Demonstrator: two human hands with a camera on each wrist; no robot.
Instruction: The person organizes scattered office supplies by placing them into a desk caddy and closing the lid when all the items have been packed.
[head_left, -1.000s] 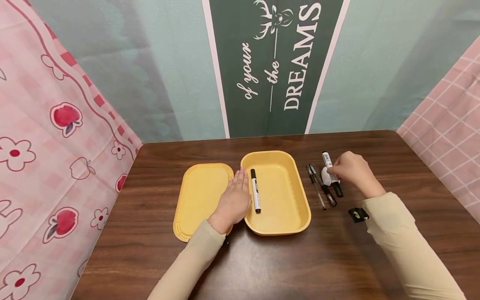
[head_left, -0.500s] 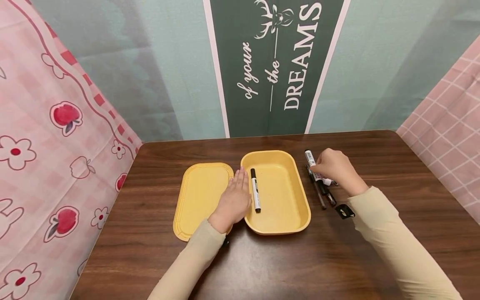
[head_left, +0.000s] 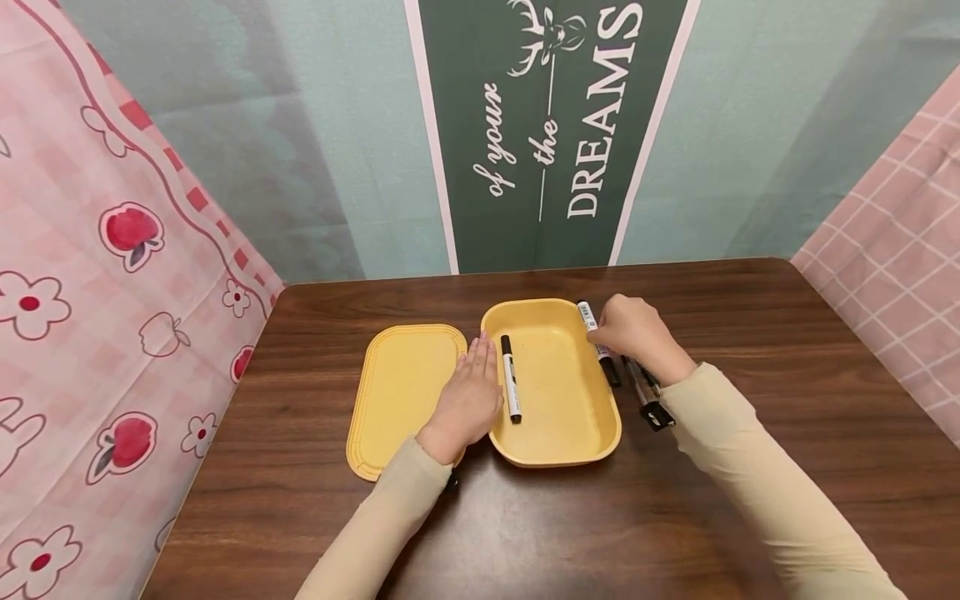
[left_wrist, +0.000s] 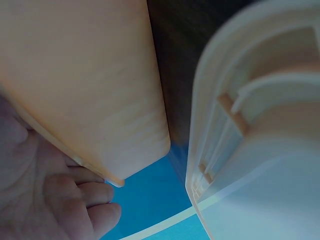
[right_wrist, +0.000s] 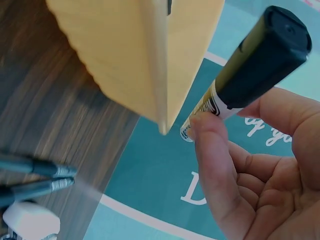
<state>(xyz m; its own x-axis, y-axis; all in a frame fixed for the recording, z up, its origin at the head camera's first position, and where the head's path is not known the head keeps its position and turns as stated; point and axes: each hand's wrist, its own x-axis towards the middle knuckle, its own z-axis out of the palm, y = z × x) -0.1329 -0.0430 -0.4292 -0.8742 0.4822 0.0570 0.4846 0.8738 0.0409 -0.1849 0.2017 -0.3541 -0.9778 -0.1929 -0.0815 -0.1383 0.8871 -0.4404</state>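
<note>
My right hand (head_left: 633,329) pinches a white marker with a black cap (right_wrist: 265,57) between thumb and fingers. The marker is over the right rim of the yellow container (head_left: 558,400), cap end toward me. My left hand (head_left: 467,404) rests with straight fingers along the container's left rim, and in the left wrist view its fingertips (left_wrist: 102,212) show beside the wall. Inside the container, along its left side, lies another black-and-white marker (head_left: 512,383).
The flat yellow lid (head_left: 405,392) lies left of the container, partly under my left forearm. Two dark pens (right_wrist: 37,167) and a white rounded object (right_wrist: 32,220) lie to the right on the wooden table (head_left: 517,533). A printed curtain (head_left: 360,167) hangs behind.
My right hand has lifted the marker and carried it left, from beside the white object, across the pens to the container's right rim. The left hand has stayed in place.
</note>
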